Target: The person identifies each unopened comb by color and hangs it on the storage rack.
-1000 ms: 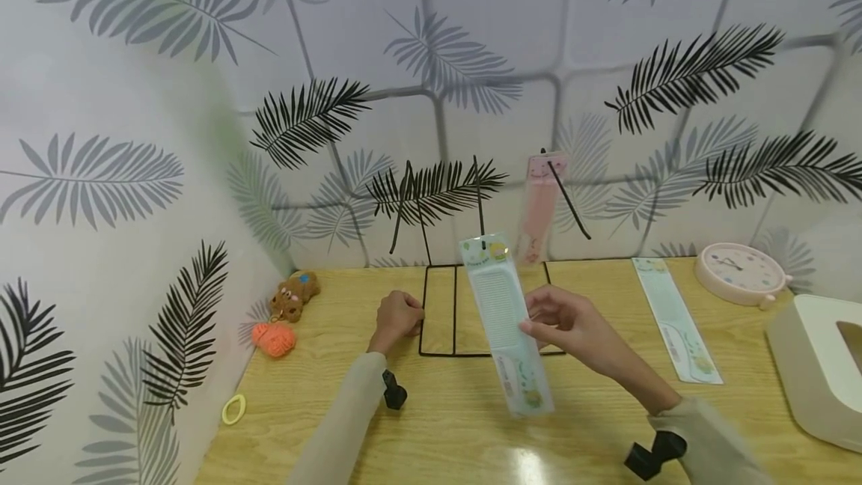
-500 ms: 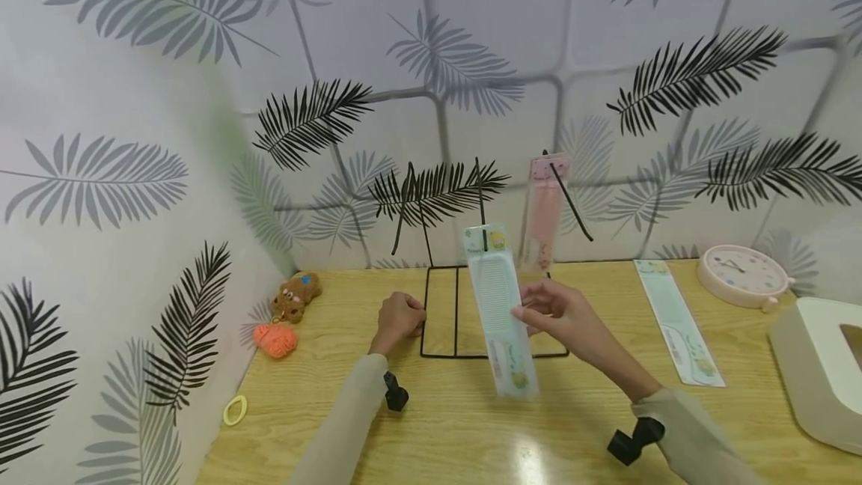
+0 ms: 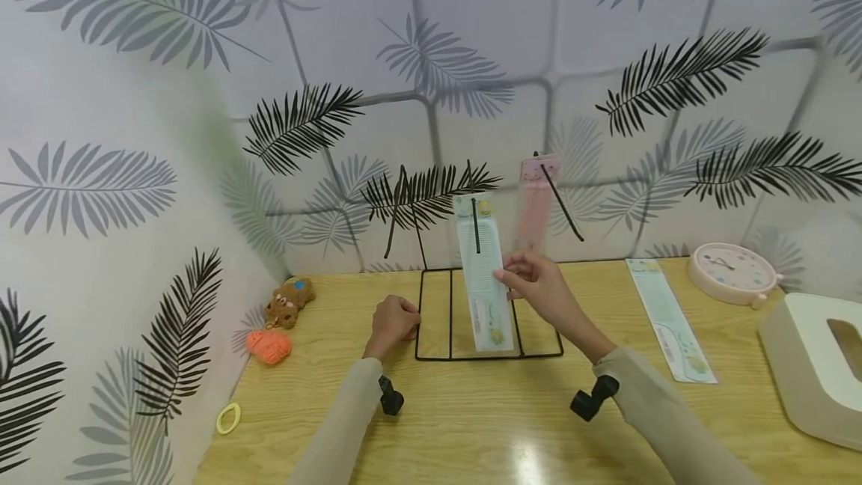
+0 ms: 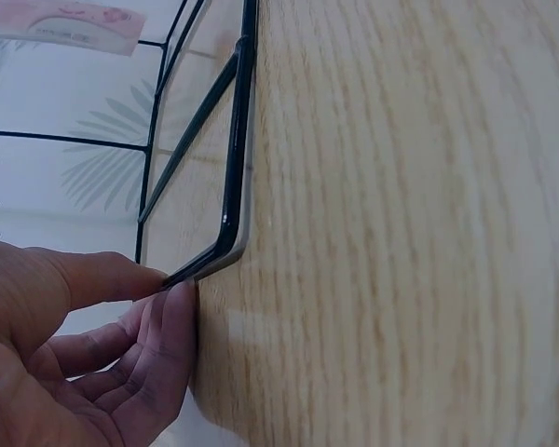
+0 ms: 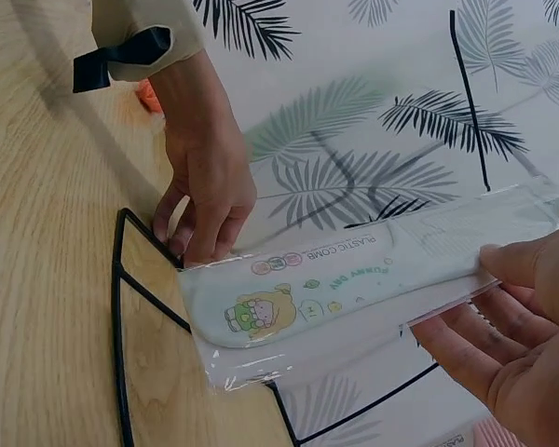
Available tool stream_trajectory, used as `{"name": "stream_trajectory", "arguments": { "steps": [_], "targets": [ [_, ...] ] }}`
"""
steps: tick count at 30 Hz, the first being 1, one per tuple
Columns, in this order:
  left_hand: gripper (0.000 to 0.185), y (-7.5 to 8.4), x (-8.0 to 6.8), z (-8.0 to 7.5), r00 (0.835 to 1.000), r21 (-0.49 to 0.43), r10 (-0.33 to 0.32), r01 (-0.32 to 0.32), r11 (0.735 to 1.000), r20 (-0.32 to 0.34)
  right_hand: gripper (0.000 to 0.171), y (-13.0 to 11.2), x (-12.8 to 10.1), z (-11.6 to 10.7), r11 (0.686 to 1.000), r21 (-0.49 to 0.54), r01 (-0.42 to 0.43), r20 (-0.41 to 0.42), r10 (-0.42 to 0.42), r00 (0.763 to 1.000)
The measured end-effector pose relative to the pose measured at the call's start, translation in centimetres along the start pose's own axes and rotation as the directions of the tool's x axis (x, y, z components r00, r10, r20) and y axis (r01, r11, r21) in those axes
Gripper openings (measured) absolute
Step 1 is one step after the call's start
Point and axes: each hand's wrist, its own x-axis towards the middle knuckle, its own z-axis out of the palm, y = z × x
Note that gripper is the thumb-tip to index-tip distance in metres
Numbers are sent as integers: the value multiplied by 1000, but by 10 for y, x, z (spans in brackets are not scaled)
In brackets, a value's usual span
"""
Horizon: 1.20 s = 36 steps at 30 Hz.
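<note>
Right hand [image 3: 539, 287] pinches packaged comb [image 3: 482, 275] hanging on rack [image 3: 431, 354].

Home desk corner: leaf wallpaper [image 3: 431, 58], clock [image 3: 730, 273] (pink).

We've got pale wallpaper [image 3: 471, 36] all round here, printed with black and grey palm fronds and a faint grey grid, meeting in a corner at the back left. Below it sits a light wood-grain tabletop [image 3: 471, 425], with a bright glare patch [image 3: 528, 462] of overhead light near the front edge.
</note>
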Motion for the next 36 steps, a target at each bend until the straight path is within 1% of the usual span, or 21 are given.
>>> {"name": "stream_trajectory", "arguments": {
  "steps": [6,11,15,17,21,23,26,29,32,34,36],
  "targets": [
    [10,0,0,0,1000,6,-13,13,1000,-7,25,11,25,11,999,15,50,-111,-48,993],
    [10,2,-2,0,1000,6,-15,15,1000,-13,20,19,41,24,995,-5,99,-215,-98,972],
    [9,2,-2,2,1000,15,-6,6,1000,-8,19,19,52,30,996,-35,87,-276,-93,957],
    [9,2,-2,2,1000,22,-9,9,1000,-13,19,18,57,31,996,-35,77,-302,-84,950],
    [10,2,-1,2,1000,20,-13,13,1000,-18,19,12,61,35,994,14,105,-363,-92,927],
    [11,2,0,1,1000,12,-10,11,1000,-10,19,9,61,39,992,19,128,-374,-112,921],
    [11,3,0,0,1000,-5,0,0,1000,7,21,12,63,41,990,13,138,-372,-124,920],
    [11,2,1,0,1000,-3,6,-6,1000,14,24,23,68,39,992,7,124,-358,-113,927],
    [12,1,0,-2,1000,-10,6,-6,1000,20,26,29,69,36,995,-25,93,-353,-96,931],
    [12,0,-1,-3,1000,-19,0,0,1000,26,26,30,68,34,995,-46,89,-358,-100,928],
    [13,-1,-2,-4,1000,-30,1,0,1000,29,25,29,65,34,993,-70,97,-371,-117,921]
  ]
}}
